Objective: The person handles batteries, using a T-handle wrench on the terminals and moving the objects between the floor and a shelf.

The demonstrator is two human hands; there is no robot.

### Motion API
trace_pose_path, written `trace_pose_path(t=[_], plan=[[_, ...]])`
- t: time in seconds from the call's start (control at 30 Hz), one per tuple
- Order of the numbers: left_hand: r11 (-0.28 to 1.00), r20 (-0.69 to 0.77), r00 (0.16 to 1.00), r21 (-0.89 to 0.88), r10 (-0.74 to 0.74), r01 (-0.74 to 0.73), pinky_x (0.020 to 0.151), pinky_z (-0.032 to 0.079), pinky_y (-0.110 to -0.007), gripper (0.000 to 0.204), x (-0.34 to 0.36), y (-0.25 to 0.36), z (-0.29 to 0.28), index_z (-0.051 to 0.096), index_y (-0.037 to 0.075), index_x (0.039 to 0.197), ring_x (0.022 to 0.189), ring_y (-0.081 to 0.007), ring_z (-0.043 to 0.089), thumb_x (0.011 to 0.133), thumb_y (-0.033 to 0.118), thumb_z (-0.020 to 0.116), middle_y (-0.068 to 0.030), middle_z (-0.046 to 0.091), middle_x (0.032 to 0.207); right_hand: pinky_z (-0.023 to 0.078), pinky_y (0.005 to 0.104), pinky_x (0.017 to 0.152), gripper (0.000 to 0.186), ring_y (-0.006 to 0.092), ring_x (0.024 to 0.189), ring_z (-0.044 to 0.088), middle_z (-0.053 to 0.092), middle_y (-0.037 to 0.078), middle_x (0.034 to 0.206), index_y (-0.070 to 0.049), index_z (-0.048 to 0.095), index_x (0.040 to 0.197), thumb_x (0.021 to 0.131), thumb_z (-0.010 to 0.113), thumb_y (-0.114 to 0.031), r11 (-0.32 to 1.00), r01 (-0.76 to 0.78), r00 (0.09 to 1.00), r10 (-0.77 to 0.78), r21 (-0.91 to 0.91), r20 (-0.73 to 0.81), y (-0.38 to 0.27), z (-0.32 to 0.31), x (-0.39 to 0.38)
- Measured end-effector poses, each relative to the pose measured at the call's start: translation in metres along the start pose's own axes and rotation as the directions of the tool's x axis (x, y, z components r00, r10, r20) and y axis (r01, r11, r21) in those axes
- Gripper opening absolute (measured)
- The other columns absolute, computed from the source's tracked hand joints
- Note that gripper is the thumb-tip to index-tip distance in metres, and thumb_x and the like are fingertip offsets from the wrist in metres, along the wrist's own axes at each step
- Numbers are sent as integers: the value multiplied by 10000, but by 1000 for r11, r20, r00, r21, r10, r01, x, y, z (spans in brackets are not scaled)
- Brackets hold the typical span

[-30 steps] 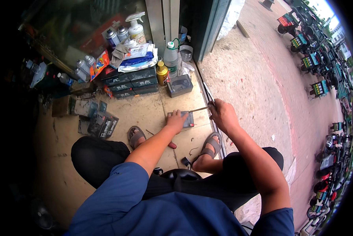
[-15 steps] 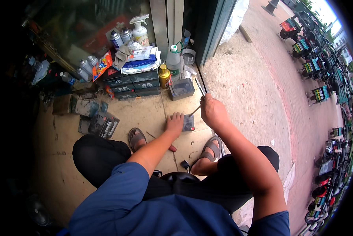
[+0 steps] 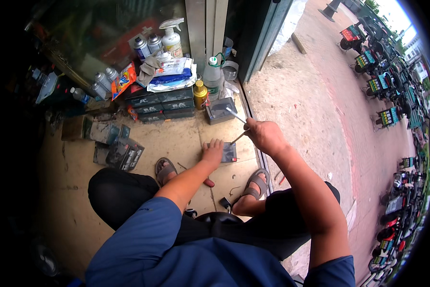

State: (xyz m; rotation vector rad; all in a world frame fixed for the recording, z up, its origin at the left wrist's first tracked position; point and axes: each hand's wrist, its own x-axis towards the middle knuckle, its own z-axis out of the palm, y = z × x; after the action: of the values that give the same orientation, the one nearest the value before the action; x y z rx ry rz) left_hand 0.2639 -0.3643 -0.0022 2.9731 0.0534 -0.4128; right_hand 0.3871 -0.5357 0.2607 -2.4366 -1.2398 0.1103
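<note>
My left hand (image 3: 213,152) rests on a dark grey battery (image 3: 228,151) lying on the tiled floor, fingers curled over its left part. My right hand (image 3: 264,133) is closed around a long light metal bar (image 3: 236,115), which points up and left, along with a thin rod (image 3: 239,137) that slants down to the battery's top. Whether these are one tool or two I cannot tell. A red-handled tool (image 3: 208,182) lies between my sandalled feet. Beyond the battery sits an open-looking dark grey plastic case (image 3: 219,115).
Stacked boxes (image 3: 160,107) carrying packets and spray cans stand against the glass, beside a yellow bottle (image 3: 200,95) and a clear jug (image 3: 214,76). Loose dark batteries (image 3: 121,155) lie at the left. A metal sill (image 3: 265,162) borders pavement with parked scooters (image 3: 382,81) at the right.
The thin rod has gone from nearly level to a downward slant. My right hand shifted left and up, then slightly right again; the light bar now tilts further left.
</note>
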Motion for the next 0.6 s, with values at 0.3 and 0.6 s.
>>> trace_pose_path(t=[0.3,0.6], plan=[[929,-3,1000,-370,18,-18,1165,421,-563,726,-8,1,-61,391,99,1576,1448,-384,480,942,215,726,-190,507,1549,525,435,835,334,290,937,678,685,54,831,-108,623,830,896,749,-410,936,250,968,-244,-247,55,-12,-11,10],[728,-361,932,-627,41,-276,863,552,-539,220,10,33,-131,715,82,1139,964,-446,695,1020,239,618,-227,739,979,344,488,1201,527,331,1410,500,639,175,1393,-73,647,1337,956,666,-436,852,141,945,-268,-505,-188,-17,1,2]])
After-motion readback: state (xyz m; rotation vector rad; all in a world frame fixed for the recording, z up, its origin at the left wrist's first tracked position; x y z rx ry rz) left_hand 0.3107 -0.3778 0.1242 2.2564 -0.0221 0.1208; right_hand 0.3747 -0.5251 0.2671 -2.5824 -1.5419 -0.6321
